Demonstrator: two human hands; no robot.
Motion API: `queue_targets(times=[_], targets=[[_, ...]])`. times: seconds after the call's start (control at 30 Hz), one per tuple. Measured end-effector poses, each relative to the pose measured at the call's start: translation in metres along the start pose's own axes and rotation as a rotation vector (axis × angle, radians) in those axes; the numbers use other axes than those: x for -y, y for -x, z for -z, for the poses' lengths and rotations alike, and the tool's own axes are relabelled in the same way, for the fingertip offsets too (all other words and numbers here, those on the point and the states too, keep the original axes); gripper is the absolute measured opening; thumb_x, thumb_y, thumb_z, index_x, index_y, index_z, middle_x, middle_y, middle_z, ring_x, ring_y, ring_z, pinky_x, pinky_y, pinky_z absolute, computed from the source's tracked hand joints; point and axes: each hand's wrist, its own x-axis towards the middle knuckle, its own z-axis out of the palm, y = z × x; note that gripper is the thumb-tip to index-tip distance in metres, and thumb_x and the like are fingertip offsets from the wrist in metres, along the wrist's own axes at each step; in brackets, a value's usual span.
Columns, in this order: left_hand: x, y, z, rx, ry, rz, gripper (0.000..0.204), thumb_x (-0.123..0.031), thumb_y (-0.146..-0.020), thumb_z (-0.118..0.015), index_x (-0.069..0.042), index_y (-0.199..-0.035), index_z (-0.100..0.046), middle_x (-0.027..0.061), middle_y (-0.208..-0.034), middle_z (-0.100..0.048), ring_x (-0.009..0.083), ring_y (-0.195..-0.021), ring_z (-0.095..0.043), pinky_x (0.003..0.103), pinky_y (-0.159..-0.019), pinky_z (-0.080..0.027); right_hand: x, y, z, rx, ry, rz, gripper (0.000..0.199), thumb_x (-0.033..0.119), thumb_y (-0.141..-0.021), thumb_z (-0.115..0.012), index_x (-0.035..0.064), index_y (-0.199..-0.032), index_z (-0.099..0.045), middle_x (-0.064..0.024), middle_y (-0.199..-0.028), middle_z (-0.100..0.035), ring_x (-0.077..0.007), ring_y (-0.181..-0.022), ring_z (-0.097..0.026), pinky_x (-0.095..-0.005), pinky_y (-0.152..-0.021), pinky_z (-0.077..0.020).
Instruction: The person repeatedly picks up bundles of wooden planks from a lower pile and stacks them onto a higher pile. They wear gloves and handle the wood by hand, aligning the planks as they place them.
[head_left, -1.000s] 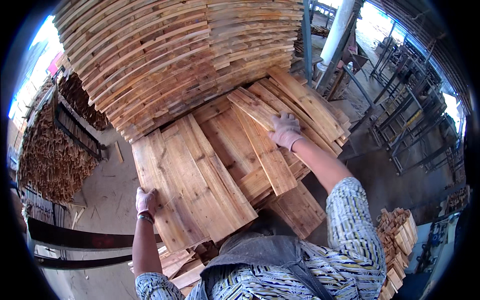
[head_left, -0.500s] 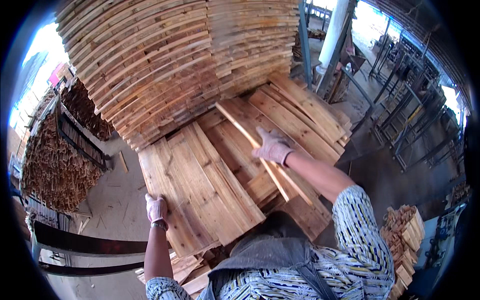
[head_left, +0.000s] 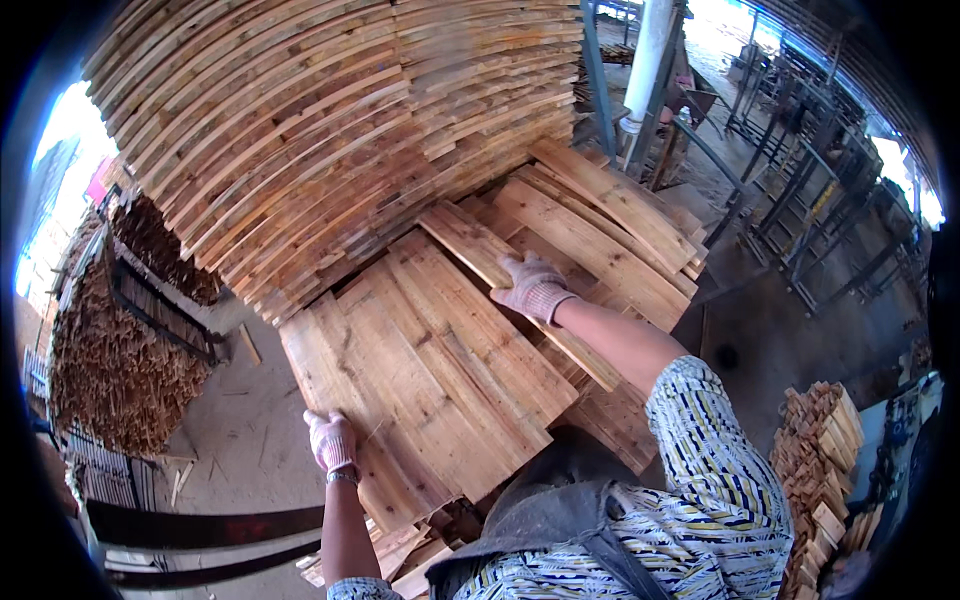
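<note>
My left hand (head_left: 332,440), in a pale pink knit glove, is closed at the outer left edge of a row of flat wooden boards (head_left: 415,365); some of its fingers are hidden at that edge. The boards lie side by side, slanting across the top of a low stack. My right hand (head_left: 535,288), gloved alike, grips a narrow board (head_left: 463,238) from above, near its middle. This board lies along the row's right side, a dark gap between them. Further right, several loose boards (head_left: 590,250) overlap at slightly different angles.
A tall stack of layered boards (head_left: 300,130) rises beyond the row. Bundled wood strips (head_left: 125,350) stand at left, near dark curved bars (head_left: 220,525). Short wood pieces (head_left: 815,480) are piled at lower right. Metal frames (head_left: 800,200) and a white post (head_left: 648,60) stand right.
The narrow board in my right hand has turned from a tilted pose to a flatter one. The row beside it looks one board wider. My left hand remains at the row's left edge.
</note>
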Motion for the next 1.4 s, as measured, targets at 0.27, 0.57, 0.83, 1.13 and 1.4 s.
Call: queue_targets(times=[0.27,0.57,0.83,1.13,1.4], targets=[[-0.012,0.000,-0.014,-0.018,-0.011,-0.062,0.067,-0.038,-0.100,-0.049,0.008,-0.148,-0.035,0.0359,-0.121,-0.064,0.0494,-0.110,-0.065,0.050,-0.093,-0.051,-0.030,-0.021,-0.011,0.072,-0.079,0.114,0.084,0.061,-0.091,-0.057,0.0184,-0.159,-0.032,-0.0308,-0.163,-0.022,-0.0474,-0.148,-0.029,-0.0553,-0.119,-0.0273],[-0.027,0.026,-0.033,-0.205,-0.282,-0.264,0.071,-0.039,-0.101,-0.053,0.006,-0.153,-0.032,0.0319,-0.153,-0.041,0.0419,-0.144,-0.037,0.045,-0.120,-0.031,-0.156,-0.034,0.063,-0.099,0.588,-0.068,0.096,0.059,-0.082,-0.070,0.0191,-0.160,-0.030,-0.0249,-0.151,-0.043,-0.0417,-0.138,-0.040,-0.0632,-0.106,-0.0291],[-0.156,0.104,-0.109,-0.177,-0.391,-0.715,0.068,-0.055,-0.100,-0.046,-0.001,-0.142,-0.048,0.0294,-0.149,-0.043,0.0487,-0.142,-0.035,0.062,-0.118,-0.021,-0.165,-0.061,0.078,-0.046,0.450,-0.087,0.098,0.045,-0.080,-0.073,0.0130,-0.160,-0.027,-0.0233,-0.138,-0.055,-0.0358,-0.128,-0.054,-0.0523,-0.103,-0.0415],[-0.158,0.117,-0.104,-0.163,-0.378,-0.684,0.066,-0.053,-0.098,-0.051,-0.003,-0.140,-0.051,0.0272,-0.149,-0.045,0.0460,-0.140,-0.038,0.060,-0.118,-0.022,-0.119,-0.062,0.056,-0.032,0.098,0.172,0.069,0.060,-0.091,-0.053,0.0104,-0.139,-0.056,-0.0312,-0.143,-0.048,-0.0428,-0.129,-0.053,-0.0504,-0.107,-0.0446],[-0.168,0.112,-0.111,-0.058,-0.398,-0.588,0.072,-0.055,-0.098,-0.050,-0.004,-0.148,-0.045,0.0267,-0.155,-0.040,0.0464,-0.148,-0.027,0.059,-0.122,-0.016,-0.134,-0.080,0.058,0.024,-0.068,0.287,0.065,0.058,-0.090,-0.060,0.0169,-0.140,-0.052,-0.0264,-0.152,-0.041,-0.0450,-0.132,-0.051,-0.0524,-0.109,-0.0420]])
